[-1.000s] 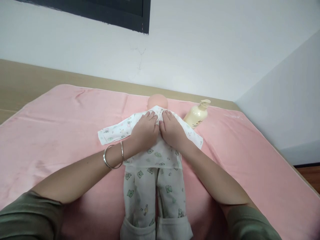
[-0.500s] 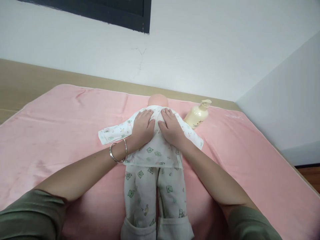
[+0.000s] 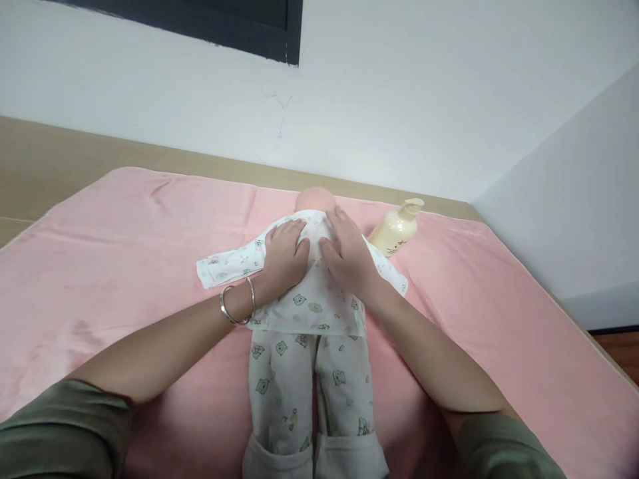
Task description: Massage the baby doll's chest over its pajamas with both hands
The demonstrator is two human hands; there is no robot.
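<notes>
A doll in a white printed top point(image 3: 312, 306) and matching trousers point(image 3: 284, 392) lies on a pink cloth point(image 3: 200, 219). Its smooth, skin-coloured head point(image 3: 315, 199) is at the far end, with the sleeves spread to both sides. My left hand point(image 3: 285, 256) rests flat on the left of the upper back or chest, fingers stretched out. On the other side, my right hand point(image 3: 349, 256) touches the top near the shoulder, its fingers extended and its palm tilted. Neither hand grasps anything.
A cream pump bottle point(image 3: 396, 229) leans or lies on the cloth right of the doll's head. Behind the cloth runs a wooden edge point(image 3: 200, 158) along a white wall point(image 3: 379, 106). A dark frame point(image 3: 249, 30) is on the wall.
My right hand has lifted and tilted slightly, its fingertips shifting a little up toward the doll's head. My left hand stays in place.
</notes>
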